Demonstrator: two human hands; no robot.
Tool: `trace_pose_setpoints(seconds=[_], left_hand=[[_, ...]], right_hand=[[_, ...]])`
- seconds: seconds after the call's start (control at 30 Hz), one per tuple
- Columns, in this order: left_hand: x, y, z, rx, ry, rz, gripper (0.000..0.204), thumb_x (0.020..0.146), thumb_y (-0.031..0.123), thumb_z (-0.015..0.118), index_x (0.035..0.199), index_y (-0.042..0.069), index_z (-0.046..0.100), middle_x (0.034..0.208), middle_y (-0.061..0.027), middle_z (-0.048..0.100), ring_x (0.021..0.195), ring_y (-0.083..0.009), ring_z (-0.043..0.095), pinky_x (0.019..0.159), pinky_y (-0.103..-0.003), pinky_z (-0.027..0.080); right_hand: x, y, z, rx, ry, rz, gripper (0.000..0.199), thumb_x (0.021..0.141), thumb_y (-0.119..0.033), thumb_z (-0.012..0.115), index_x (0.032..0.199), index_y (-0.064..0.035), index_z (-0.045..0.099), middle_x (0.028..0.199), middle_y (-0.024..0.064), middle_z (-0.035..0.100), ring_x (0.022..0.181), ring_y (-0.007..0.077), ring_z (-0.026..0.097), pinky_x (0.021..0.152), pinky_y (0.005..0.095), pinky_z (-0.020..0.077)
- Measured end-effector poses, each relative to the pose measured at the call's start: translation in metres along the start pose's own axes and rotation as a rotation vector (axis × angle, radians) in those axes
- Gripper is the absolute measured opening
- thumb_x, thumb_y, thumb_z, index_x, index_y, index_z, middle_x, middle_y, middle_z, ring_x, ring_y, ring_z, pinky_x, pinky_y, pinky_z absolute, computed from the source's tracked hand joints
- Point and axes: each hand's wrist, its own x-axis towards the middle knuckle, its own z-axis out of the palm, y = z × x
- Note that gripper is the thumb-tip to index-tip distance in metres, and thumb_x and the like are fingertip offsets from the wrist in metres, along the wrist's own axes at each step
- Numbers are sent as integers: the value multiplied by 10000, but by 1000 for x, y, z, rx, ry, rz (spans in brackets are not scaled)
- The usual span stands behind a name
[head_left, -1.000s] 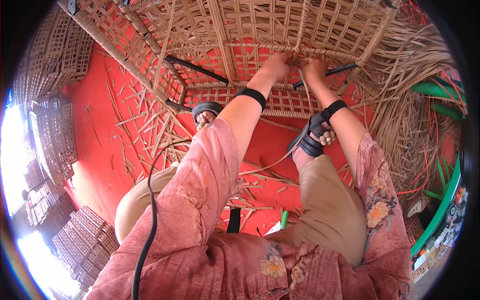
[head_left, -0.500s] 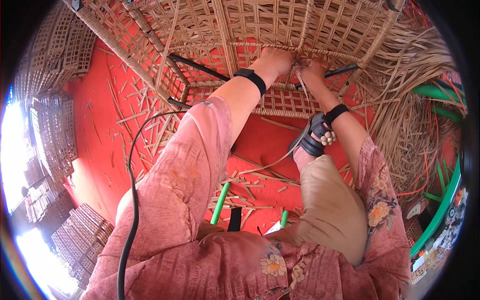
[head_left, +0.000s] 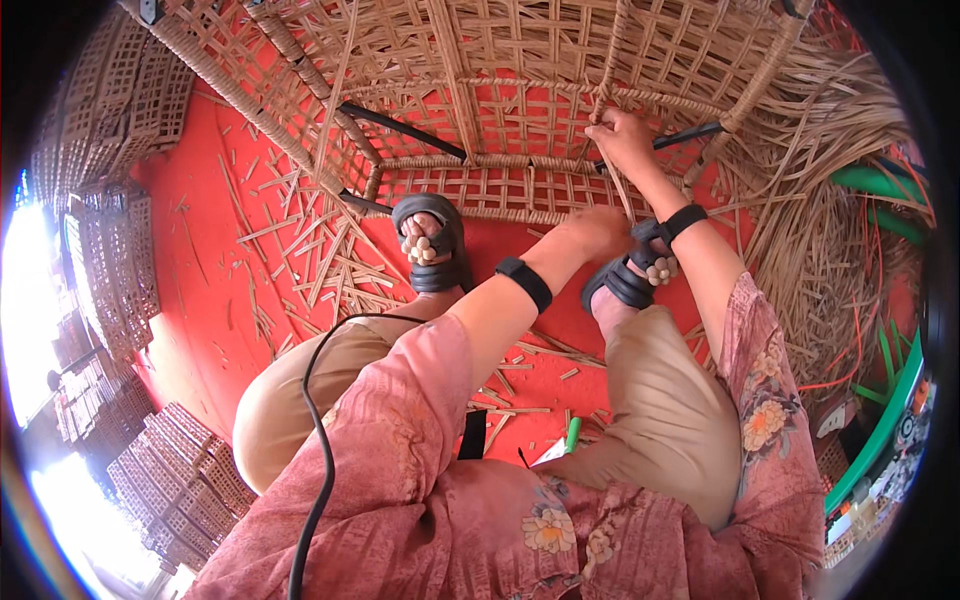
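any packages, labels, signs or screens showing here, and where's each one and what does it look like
White card or tag: on the red floor between the knees, beside a green stick; small, flat, pale.
Colourful boxes: far right edge, past the green hose; too blurred to describe further.
No screens or signs show.

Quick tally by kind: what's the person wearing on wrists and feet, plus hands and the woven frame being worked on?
Hands: 2, left hand and right hand
Black wristbands: 2, left wristband and right wristband
Black sandals: 2, left sandal and right sandal
Woven cane frame: 1
Total: 7
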Motion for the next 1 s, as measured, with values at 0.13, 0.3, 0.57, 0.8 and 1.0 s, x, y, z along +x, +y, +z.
trace_pose_setpoints(seconds=[0.13,0.3,0.57,0.8,1.0], left_hand=[[26,-40,-3,-240,-277,-69,274,820,279,572,853,32,686,834,-184,665,879,-316,651,769,-396,509],[58,-68,-18,-563,524,-316,361,827,217,591,1123,13,554,1012,-206,633,992,-318,608,850,-374,477],[86,-59,10,-1118,597,-196,327,807,71,651,1093,-26,526,1046,-136,642,970,-205,615,833,-306,476],[96,-89,11,-859,426,-95,402,807,146,650,1169,29,521,1033,-132,649,992,-245,602,845,-338,469],[89,-87,10,-739,444,-130,403,794,50,579,1193,46,519,1021,-130,653,983,-254,602,840,-346,469]], right_hand=[[4,-2,4,-89,77,-161,182,773,-183,609,867,-27,627,755,219,615,732,377,610,667,462,464],[6,8,-5,-155,-5,-276,174,790,-53,557,951,3,588,844,213,625,809,369,609,706,433,454],[-3,4,-11,-339,91,-321,111,777,-46,577,881,-8,576,843,194,608,848,383,588,712,456,465],[-11,-7,-1,-258,126,-132,165,778,-74,594,936,-43,628,832,159,654,802,346,626,709,437,496],[-13,-3,17,94,229,-97,254,764,-19,549,1003,-19,636,899,165,675,866,285,656,779,382,506]])
